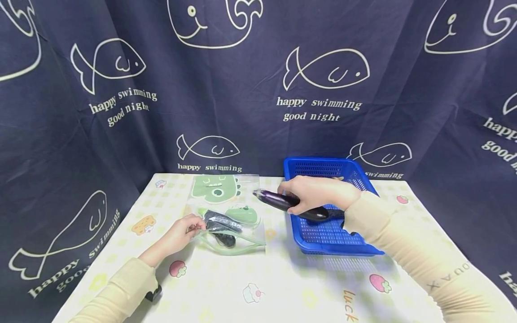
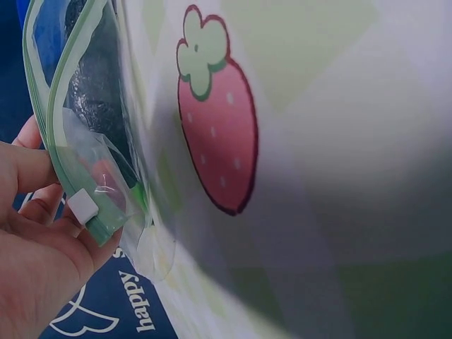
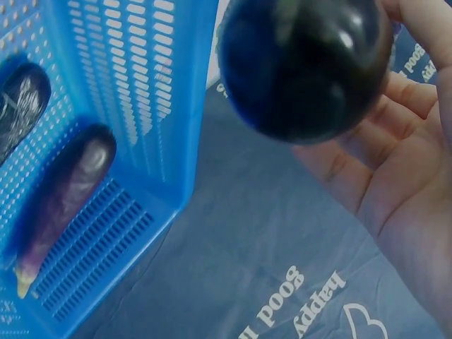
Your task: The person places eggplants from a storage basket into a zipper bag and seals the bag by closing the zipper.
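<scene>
Nearest the head camera: cream sleeve (image 1: 420, 246) on the right arm, soft knit-looking cloth in loose folds, crossing the near right corner of the basket. Blue basket (image 1: 335, 248) is rigid, perforated plastic with sloping walls and rounded corners; all places below refer to it, as seen from the head. Held eggplant (image 1: 278, 202): smooth, glossy, purple-black, elongated, rounded at one end, pale at the stem tip. Zip bag (image 1: 244, 215), left of the basket: clear film, green cartoon print, green sealing strip, white slider (image 2: 83, 206); its mouth gapes on the near side. Dark wrapped piece (image 1: 223, 222) in the bag has a wrinkled, glinting surface.

Pose: right hand (image 1: 313, 190) is palm-down above the basket's left rim, thumb and fingers clamped round the held eggplant. Left hand (image 1: 186, 231) reaches in well left of the basket, fingers and thumb together on the bag's edge beside the slider.

Relative to grip: held eggplant passes through the right hand at mid-length; stem tip juts left beyond the basket's rim, rounded end lies over its interior. Inside the basket: another eggplant (image 3: 67, 191), bare and purple, beside a shiny dark piece (image 3: 21, 106). Printed cloth (image 1: 282, 287), pale with fruit motifs, lies under the basket.
</scene>
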A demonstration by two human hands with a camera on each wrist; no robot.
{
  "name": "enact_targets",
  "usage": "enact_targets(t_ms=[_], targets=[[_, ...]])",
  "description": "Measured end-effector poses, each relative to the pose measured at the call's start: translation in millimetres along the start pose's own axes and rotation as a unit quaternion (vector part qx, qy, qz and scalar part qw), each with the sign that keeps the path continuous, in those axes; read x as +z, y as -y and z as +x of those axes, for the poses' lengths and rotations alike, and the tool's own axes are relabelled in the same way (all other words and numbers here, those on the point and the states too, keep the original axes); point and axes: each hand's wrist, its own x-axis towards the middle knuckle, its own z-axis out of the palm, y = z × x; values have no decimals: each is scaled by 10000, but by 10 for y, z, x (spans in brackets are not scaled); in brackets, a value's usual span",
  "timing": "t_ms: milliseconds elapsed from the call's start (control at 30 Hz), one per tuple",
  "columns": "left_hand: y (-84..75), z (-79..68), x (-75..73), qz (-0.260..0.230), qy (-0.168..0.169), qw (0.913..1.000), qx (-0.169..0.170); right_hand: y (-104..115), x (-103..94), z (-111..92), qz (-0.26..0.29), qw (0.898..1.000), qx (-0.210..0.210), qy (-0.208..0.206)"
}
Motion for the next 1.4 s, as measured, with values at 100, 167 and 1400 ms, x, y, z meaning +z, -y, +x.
enact_targets(t_ms=[100, 167, 1400], targets=[[1, -4, -3, 18, -20, 10000, 3, 50, 23, 37, -50, 9999, -123, -8], [1, -6, -3, 18, -23, 10000, -6, 86, 38, 59, -39, 9998, -178, 6], [-3, -3, -6, -66, 0, 10000, 42, 623, 558, 331, -249, 9992, -207, -214]])
